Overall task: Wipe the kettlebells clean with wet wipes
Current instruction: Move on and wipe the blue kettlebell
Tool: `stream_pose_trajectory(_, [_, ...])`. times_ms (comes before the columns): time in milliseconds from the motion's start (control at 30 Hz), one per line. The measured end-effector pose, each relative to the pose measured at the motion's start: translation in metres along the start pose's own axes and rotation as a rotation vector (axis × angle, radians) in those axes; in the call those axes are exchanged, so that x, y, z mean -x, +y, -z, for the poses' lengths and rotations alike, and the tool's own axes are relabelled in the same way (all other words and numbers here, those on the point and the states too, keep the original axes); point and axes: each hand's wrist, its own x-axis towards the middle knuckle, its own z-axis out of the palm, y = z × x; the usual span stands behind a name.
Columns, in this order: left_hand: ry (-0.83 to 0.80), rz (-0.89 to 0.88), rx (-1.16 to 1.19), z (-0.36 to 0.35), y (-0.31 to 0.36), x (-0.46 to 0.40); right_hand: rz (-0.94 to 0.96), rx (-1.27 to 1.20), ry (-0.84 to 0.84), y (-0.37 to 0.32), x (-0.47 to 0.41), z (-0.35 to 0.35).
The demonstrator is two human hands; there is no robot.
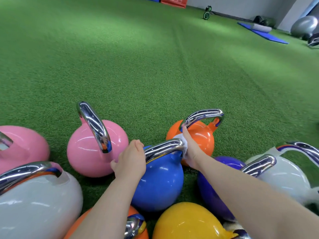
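Observation:
A blue kettlebell with a chrome handle stands on green turf in the middle of a cluster. My left hand grips the left end of that handle. At the handle's right end, my right hand holds a white wet wipe pressed around the chrome. Around it stand a pink kettlebell, an orange one, a purple one, a yellow one and grey ones.
Open green turf stretches ahead. Far right lie a blue mat with a grey roller, a grey exercise ball and an ab wheel. Another pink kettlebell sits at the left edge.

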Motion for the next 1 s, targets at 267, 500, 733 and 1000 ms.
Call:
stream_pose_trajectory(267, [-0.049,-0.025,0.132,-0.002,-0.003,-0.003,-0.035,-0.178,0.207,0.021,0.007,-0.007])
stream_pose_trajectory(500, [0.047,0.013,0.035,-0.002,0.0,0.002,0.0,0.436,-0.008,-0.041,0.016,-0.024])
stream_pose_trajectory(733, [0.033,0.027,0.005,-0.001,0.002,0.003,0.478,1.597,-0.077,-0.059,0.053,-0.068])
stream_pose_trajectory(1000, [-0.002,0.02,-0.046,0.004,0.003,0.004,0.086,0.732,0.063,-0.041,0.012,-0.026])
